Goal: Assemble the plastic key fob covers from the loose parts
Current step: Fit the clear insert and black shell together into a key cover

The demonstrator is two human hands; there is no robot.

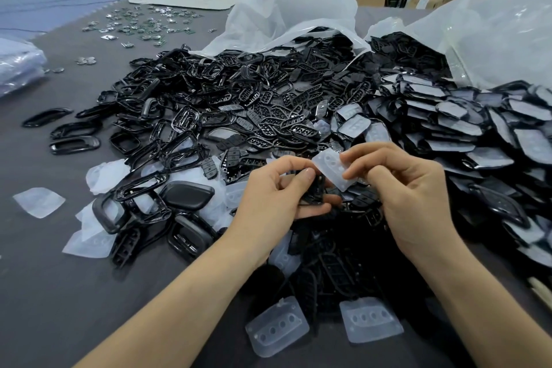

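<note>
Translucent silicone button pad [330, 167], my right hand [409, 191] pinched its edge, my left hand [268, 197] gripped a black plastic frame [313, 193] beside it, loose parts [239, 104] heaped behind

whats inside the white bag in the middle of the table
Black fob parts, frames and button plates, fill the mouth of the white bag and spill out onto the table. How far the pile runs back inside cannot be seen, because the bag's film covers it.
</note>
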